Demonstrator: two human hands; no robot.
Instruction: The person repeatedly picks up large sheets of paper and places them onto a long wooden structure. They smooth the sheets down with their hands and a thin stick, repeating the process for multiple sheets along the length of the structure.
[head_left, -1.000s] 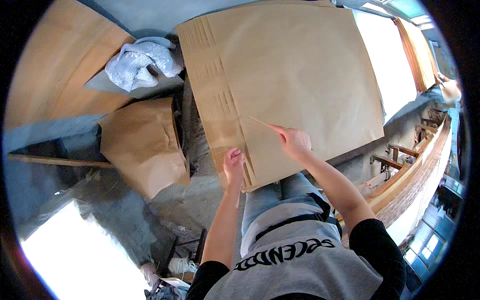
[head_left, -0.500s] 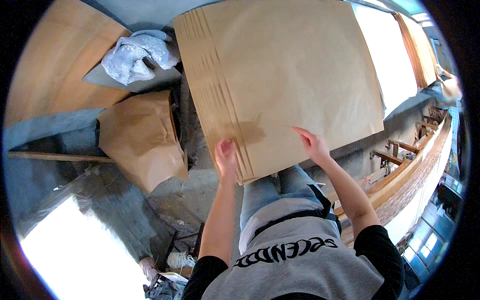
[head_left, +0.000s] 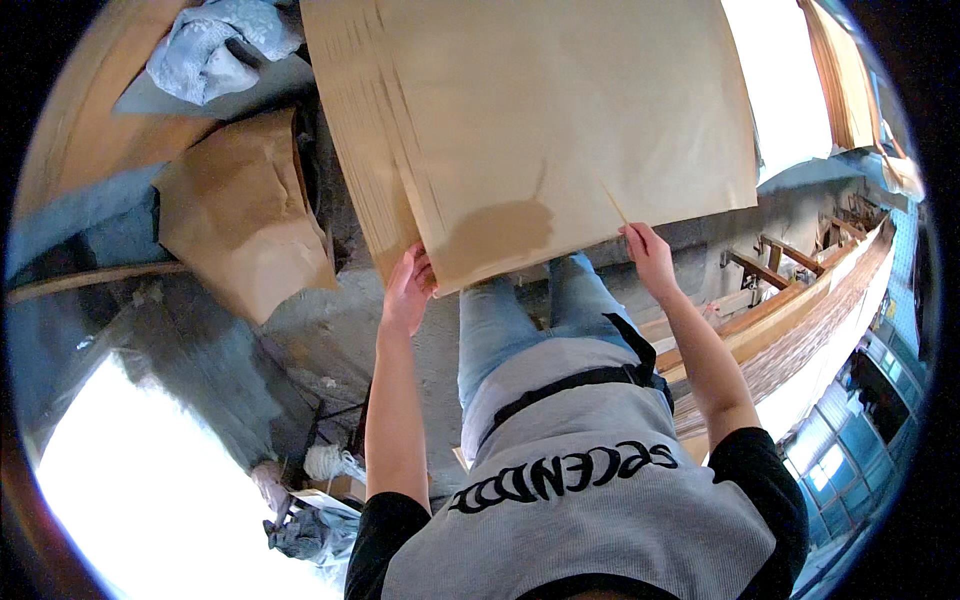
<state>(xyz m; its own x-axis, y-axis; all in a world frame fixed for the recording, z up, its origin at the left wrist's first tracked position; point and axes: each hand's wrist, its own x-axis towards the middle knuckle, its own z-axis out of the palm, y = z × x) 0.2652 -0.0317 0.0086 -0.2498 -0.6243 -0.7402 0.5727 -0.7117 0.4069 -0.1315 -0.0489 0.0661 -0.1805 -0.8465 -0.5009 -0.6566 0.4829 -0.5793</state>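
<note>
You hold a large, smooth tan paper sheet out in front of you, over a fanned stack of the same paper. Your left hand pinches its near left corner; your right hand grips the near edge. A crumpled brown paper bag lies to your left.
</note>
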